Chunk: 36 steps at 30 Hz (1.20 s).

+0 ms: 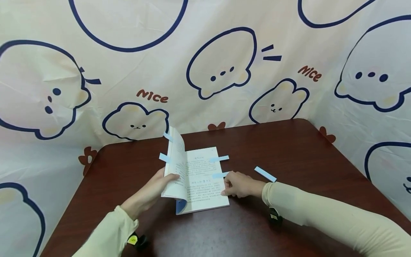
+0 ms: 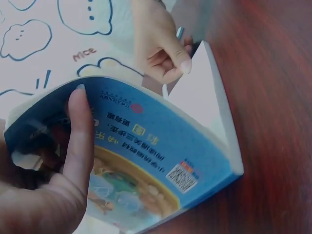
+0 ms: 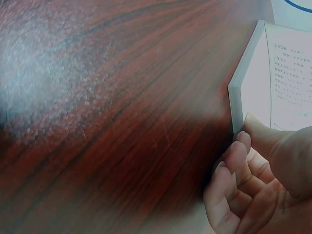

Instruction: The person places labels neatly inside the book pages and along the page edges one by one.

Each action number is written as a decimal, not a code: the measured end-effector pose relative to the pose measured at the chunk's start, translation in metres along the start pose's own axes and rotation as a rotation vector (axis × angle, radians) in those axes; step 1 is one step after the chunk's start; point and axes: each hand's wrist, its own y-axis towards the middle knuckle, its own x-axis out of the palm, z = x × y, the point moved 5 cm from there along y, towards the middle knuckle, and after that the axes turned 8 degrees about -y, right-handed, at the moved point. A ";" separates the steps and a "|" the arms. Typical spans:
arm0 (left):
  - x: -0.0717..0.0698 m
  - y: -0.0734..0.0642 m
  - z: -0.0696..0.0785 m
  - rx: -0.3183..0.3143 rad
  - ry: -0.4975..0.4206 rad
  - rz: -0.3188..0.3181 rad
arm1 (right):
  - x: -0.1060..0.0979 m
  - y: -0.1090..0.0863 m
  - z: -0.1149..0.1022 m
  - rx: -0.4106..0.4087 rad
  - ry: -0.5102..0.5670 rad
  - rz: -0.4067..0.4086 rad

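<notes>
An open paperback book (image 1: pixel 202 194) with printed pages lies on the table, its left part lifted and curving upright. My left hand (image 1: pixel 150 191) grips that raised part, thumb on the page; the left wrist view shows a finger along the blue illustrated cover (image 2: pixel 141 126). At the right edge, my right hand (image 1: pixel 241 184) pinches the page block between thumb and curled fingers, seen close in the right wrist view (image 3: pixel 258 180). Light-blue sticky tabs stick out on both sides: a left tab (image 1: pixel 165 157) and an upper right tab (image 1: pixel 219 158). A lower right tab (image 1: pixel 221 175) meets the right hand.
A loose light-blue strip (image 1: pixel 265 174) lies on the dark brown table (image 1: pixel 282 142), just beyond the right wrist. Pale cloth (image 1: pixel 205 110) with cartoon drawings hangs behind the table and along both sides.
</notes>
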 end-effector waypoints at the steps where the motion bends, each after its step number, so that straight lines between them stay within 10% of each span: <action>1: 0.003 0.001 -0.001 -0.002 -0.002 -0.015 | 0.000 0.000 0.000 0.000 0.000 -0.003; 15: 0.039 0.025 -0.016 -0.033 -0.063 -0.185 | -0.001 0.001 0.001 0.007 -0.010 0.002; 36: 0.068 0.053 -0.039 -0.059 0.076 0.030 | 0.000 0.003 0.001 0.019 -0.015 -0.011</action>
